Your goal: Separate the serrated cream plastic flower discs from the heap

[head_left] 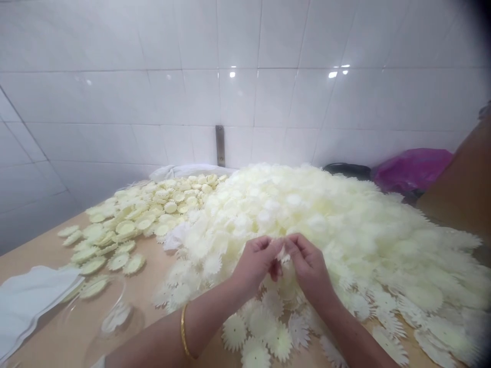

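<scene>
My left hand (258,261), with a gold bangle on its forearm, and my right hand (310,266) meet fingertip to fingertip at the front of a big heap. Between their pinched thumbs and fingers is a small pale petal-edged piece (284,254), mostly hidden by the fingers. The heap (307,209) consists of thin, pale yellow flower-shaped pieces with toothed edges. Several loose flat pieces (255,327) lie on the table below my hands. To the left is a pile of thicker, cupped pale flower pieces (169,197).
A white cloth (34,306) lies on the brown table (153,286) at left, near a small white piece with a loop (117,317). A purple bag (412,168) and a dark object (347,169) sit behind the heap. Another person's limb (460,189) is at right. White tiled wall (238,97) stands behind.
</scene>
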A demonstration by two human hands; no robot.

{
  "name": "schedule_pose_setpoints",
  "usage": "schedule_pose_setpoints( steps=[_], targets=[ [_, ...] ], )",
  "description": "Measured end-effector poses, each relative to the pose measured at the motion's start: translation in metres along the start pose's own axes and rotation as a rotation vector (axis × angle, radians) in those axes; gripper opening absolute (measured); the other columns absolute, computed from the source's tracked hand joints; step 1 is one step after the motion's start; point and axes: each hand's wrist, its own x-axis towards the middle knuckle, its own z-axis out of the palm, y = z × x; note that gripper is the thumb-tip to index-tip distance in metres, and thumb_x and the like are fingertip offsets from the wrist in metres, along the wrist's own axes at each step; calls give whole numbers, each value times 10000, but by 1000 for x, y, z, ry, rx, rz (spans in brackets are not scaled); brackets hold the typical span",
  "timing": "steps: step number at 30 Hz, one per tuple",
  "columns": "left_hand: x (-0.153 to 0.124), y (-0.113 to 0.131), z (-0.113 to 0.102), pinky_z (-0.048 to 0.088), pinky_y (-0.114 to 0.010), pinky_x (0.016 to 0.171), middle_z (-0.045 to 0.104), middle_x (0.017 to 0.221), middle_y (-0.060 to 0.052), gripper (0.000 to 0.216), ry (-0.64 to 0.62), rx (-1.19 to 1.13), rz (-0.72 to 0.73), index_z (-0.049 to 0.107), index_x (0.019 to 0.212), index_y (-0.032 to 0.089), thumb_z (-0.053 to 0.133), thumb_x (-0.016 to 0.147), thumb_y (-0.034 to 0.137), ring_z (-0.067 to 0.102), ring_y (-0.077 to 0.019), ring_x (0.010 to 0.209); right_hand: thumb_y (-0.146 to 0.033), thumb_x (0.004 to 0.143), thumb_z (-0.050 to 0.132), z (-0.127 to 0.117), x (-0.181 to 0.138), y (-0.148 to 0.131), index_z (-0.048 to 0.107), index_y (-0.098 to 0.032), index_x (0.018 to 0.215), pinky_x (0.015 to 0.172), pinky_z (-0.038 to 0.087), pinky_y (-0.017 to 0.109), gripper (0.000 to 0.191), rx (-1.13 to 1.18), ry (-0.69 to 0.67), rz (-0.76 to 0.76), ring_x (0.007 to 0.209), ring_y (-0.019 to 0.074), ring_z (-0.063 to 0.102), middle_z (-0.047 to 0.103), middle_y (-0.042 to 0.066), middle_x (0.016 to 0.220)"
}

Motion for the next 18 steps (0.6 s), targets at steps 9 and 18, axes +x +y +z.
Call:
schedule_pose_setpoints(
  steps=[9, 18],
  targets=[
    [3, -8, -4, 420, -224, 509, 531, 582, -2, 230, 149, -140, -18, 565, 669, 117, 653, 665, 330, 546, -108, 536, -120, 821, 402, -2, -1, 10, 568, -176, 873, 633, 391, 309, 183, -530, 79, -554, 714, 180, 459, 491, 55, 743],
    [-2, -1, -10, 444, -292, 720, 601, 727, -58, 233, -16, -154, 48, 653, 727, 107, 615, 724, 337, 544, -132, 706, -178, 853, 411, -6, 1, 8, 561, -163, 949, 664, 440, 326, 178, -497, -52, -519, 752, 187, 512, 560, 78, 797]
  ],
)
